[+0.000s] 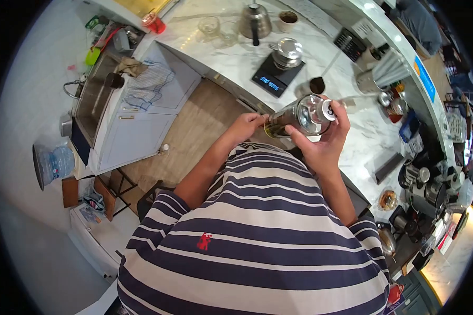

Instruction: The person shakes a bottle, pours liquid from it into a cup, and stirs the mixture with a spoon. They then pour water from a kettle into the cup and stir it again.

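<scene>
A blue-and-white checked towel (155, 84) hangs over the edge beside the sink (95, 113), next to a crumpled brown cloth (130, 66). A pale cupboard (136, 144) stands below, by the wooden floor (199, 113). A large water jug (59, 161) sits near the left wall (16, 121); a red cup (155, 23) stands beyond the sink, and a blue sign (424, 79) fronts the right-hand ledge (412, 55).

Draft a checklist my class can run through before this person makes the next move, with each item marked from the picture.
1. Right hand gripping the glass jar: ok.
2. Left hand touching the jar: cannot tell; its fingers are at the base end.
3. Jar upright: not ok; it is tilted.
4. Cap tightly closed: cannot tell.
5. Scale display lit: ok.
6. Metal pot standing on the scale: ok.
</scene>
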Available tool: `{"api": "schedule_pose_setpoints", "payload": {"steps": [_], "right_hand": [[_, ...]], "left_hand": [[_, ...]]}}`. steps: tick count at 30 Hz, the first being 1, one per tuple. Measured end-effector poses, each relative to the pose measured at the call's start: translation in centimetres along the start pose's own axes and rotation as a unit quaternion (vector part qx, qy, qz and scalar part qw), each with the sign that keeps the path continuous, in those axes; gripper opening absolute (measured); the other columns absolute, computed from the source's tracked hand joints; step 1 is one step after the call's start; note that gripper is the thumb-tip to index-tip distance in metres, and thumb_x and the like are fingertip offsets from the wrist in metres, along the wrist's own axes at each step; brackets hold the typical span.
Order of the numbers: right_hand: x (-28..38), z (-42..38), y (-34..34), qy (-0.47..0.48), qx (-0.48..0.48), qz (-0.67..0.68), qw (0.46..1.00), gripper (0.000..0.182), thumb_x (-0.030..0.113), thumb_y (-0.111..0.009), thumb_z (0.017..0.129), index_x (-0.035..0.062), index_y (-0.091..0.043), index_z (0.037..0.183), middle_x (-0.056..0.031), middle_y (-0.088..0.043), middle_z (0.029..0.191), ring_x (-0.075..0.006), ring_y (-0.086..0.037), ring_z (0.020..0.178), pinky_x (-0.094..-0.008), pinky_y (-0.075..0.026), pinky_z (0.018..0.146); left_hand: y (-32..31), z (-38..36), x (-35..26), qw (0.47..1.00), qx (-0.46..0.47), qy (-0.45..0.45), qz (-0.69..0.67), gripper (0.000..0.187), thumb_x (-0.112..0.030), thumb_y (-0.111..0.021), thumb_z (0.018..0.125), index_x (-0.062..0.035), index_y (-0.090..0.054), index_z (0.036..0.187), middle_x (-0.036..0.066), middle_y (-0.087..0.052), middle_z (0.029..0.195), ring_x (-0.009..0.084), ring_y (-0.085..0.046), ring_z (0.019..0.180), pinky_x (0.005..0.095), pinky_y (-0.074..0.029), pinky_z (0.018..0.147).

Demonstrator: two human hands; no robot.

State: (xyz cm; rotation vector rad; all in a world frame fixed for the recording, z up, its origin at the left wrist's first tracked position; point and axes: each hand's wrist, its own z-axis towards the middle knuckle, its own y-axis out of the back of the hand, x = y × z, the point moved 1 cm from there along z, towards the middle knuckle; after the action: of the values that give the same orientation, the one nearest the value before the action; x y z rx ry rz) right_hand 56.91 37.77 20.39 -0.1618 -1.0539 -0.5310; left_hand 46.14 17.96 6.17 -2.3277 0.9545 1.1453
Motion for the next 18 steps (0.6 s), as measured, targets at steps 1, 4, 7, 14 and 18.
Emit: {"api": "schedule_pose_setpoints", "payload": {"steps": [1, 4, 7, 14, 18], "right_hand": [[0.0, 0.3, -1.6, 0.002, 0.001, 0.005, 1.0, 0.097, 0.005, -0.095, 0.072, 0.0059, -0.039, 0.151, -0.0215, -0.055, 0.141, -0.0288, -0.063, 0.122, -0.0392, -0.055, 0.1], [0.1, 1.6, -5.9, 0.002, 0.026, 0.019, 0.999, 0.099, 0.004, -0.095, 0.071, 0.0073, -0.038, 0.152, -0.0216, -0.055, 0.14, -0.0291, -0.063, 0.12, -0.0409, -0.054, 0.102], [-0.5, 2.9, -9.5, 0.013, 0.052, 0.027, 0.998, 0.099, 0.004, -0.095, 0.071, 0.0075, -0.038, 0.151, -0.0218, -0.055, 0.139, -0.0299, -0.063, 0.12, -0.0418, -0.052, 0.103], [-1.5, 5.8, -16.0, 0.005, 0.077, 0.042, 0.996, 0.097, 0.005, -0.095, 0.071, 0.0059, -0.038, 0.15, -0.0214, -0.056, 0.138, -0.0304, -0.062, 0.122, -0.0406, -0.053, 0.103], [-3.0, 8.2, -18.7, -0.004, 0.097, 0.067, 0.993, 0.092, 0.006, -0.095, 0.072, 0.0051, -0.043, 0.147, -0.0216, -0.057, 0.137, -0.0309, -0.063, 0.123, -0.0406, -0.053, 0.103]], "left_hand": [[1.6, -0.3, 0.1, 1.0, -0.003, -0.004, 0.001, 0.044, -0.051, -0.059, 0.105, -0.0095, -0.073, 0.109, -0.002, -0.069, 0.103, 0.0103, -0.057, 0.094, 0.0306, -0.044, 0.082], [5.8, -1.6, 0.5, 1.0, -0.021, -0.009, 0.0, 0.045, -0.053, -0.059, 0.105, -0.0102, -0.073, 0.109, -0.002, -0.068, 0.103, 0.0106, -0.057, 0.095, 0.0312, -0.044, 0.083], [8.7, -2.8, 0.2, 0.997, -0.073, -0.023, -0.02, 0.055, -0.053, -0.063, 0.103, 0.0009, -0.075, 0.105, 0.001, -0.069, 0.093, 0.0104, -0.057, 0.086, 0.0281, -0.046, 0.081], [14.0, -3.5, 0.4, 0.989, -0.097, -0.002, -0.115, 0.052, -0.053, -0.057, 0.107, -0.0033, -0.073, 0.108, 0.0, -0.067, 0.092, 0.0104, -0.056, 0.084, 0.0273, -0.045, 0.075], [16.3, -3.0, -0.3, 0.981, -0.112, 0.016, -0.158, 0.049, -0.053, -0.054, 0.108, -0.0071, -0.071, 0.11, -0.002, -0.065, 0.094, 0.0102, -0.053, 0.082, 0.0276, -0.044, 0.074]]}}
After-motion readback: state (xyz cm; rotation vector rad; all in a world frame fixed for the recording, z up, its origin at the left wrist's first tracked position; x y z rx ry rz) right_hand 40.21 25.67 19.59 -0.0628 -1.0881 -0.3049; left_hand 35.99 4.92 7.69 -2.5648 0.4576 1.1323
